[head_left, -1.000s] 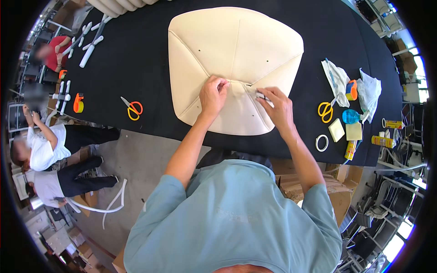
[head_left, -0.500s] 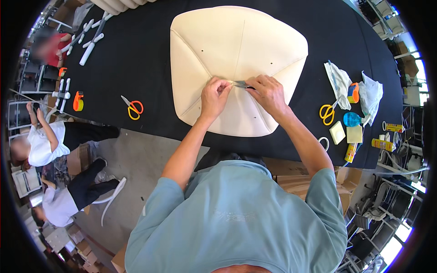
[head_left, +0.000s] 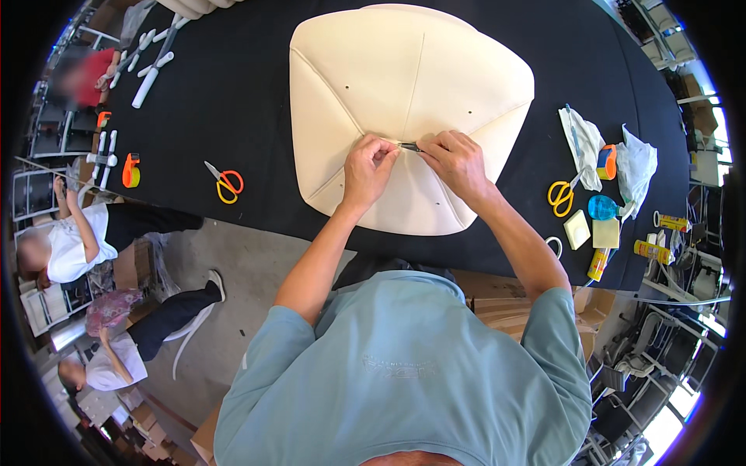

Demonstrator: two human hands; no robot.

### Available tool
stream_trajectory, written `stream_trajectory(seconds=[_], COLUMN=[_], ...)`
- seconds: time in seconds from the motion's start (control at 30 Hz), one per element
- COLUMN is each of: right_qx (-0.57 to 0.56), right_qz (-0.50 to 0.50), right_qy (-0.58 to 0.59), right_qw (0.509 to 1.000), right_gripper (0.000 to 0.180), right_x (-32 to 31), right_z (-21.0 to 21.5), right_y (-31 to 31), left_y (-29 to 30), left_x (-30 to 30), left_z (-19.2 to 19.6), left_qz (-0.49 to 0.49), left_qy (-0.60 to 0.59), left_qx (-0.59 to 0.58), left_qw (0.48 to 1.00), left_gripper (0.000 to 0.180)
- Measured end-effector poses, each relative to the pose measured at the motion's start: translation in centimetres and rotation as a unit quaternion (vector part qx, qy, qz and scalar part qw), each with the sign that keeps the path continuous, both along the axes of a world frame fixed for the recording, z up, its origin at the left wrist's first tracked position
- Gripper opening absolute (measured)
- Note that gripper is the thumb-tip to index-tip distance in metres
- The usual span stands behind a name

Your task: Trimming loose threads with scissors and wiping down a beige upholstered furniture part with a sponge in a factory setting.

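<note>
A cream padded chair shell [head_left: 420, 85] with stitched seams and several small holes lies on the black-covered table. Its seams run together near the middle, between my two hands. There my left hand [head_left: 368, 171] is closed in a pinch on a bit of the cream material or thread at the seam; which one is too small to tell. My right hand [head_left: 458, 163] grips small metal thread snips [head_left: 409, 146], their tips at that same spot, close to my left fingertips. Part of the snips is hidden by the right fingers.
Left of the shell lie orange-and-yellow scissors [head_left: 225, 185] and an orange tape dispenser [head_left: 131, 171]. On the right are yellow-handled scissors [head_left: 560, 198], a blue bottle [head_left: 602, 207], sponge blocks [head_left: 576, 229] and plastic bags [head_left: 637, 167]. Co-workers [head_left: 81, 233] are off to the left.
The snips' blades look narrower now, turned or closed together. The shell has shifted slightly, and both hands stay at the seam. A co-worker at lower left now holds a pinkish bundle.
</note>
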State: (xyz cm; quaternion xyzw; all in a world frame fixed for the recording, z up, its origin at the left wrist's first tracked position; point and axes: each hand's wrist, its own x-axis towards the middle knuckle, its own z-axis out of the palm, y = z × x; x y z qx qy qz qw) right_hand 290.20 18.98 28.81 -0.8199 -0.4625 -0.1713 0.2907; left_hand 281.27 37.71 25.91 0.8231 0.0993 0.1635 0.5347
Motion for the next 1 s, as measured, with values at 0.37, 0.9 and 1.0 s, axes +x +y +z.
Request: stream_trajectory(seconds=[0.37,0.9,1.0], right_qx=[0.005,0.000,0.010], right_qz=[0.064,0.036,0.038], right_qy=[-0.006,0.082,0.075], right_qw=[0.998,0.996,0.996], right_gripper=[0.020,0.024,0.027], right_x=[1.0,-2.5,-1.9], right_z=[0.1,3.1,3.9], right_y=[-0.5,-2.0,1.1], left_y=[0.1,8.5,5.8], left_x=[-0.2,-15.3,-7.2], left_z=[-0.1,-0.3,1.1], left_qz=[0.002,-0.037,0.107], left_qy=[-0.002,0.207,0.014], left_qx=[-0.002,0.258,0.164], left_qw=[1.000,0.943,0.981], left_gripper=[0.006,0.020,0.017])
